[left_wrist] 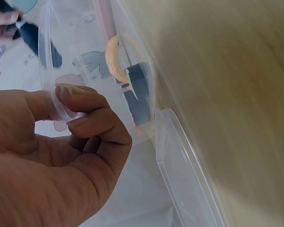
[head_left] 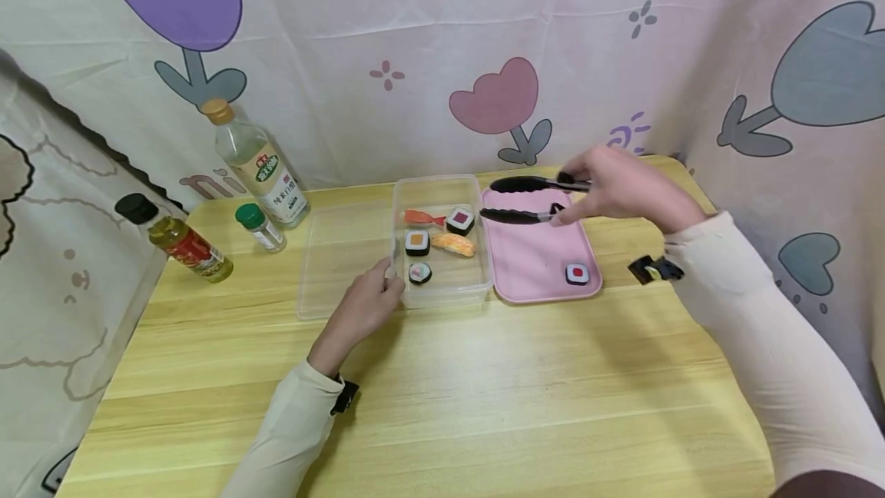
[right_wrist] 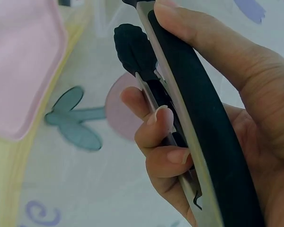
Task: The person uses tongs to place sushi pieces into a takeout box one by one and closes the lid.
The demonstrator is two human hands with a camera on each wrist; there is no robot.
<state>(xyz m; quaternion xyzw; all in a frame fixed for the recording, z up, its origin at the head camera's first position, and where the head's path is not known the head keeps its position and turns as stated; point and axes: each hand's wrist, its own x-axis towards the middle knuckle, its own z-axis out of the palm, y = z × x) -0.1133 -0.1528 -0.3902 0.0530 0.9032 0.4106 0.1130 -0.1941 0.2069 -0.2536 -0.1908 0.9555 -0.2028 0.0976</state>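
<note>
My left hand pinches the near-left rim of a clear plastic container, thumb and fingers curled over its edge in the left wrist view. Inside lie several toy sushi pieces, among them an orange-centred roll, a dark-red-centred roll, an orange-topped nigiri and a small round roll. My right hand grips black-tipped metal tongs. Their tips stand apart over the back of a pink tray, nothing between them. One red-centred roll sits in the tray's near-right corner.
Left of the container lies a clear lid. Further left stand a green-capped shaker, a tall orange-capped bottle and a black-capped oil bottle. A patterned curtain hangs behind the wooden table.
</note>
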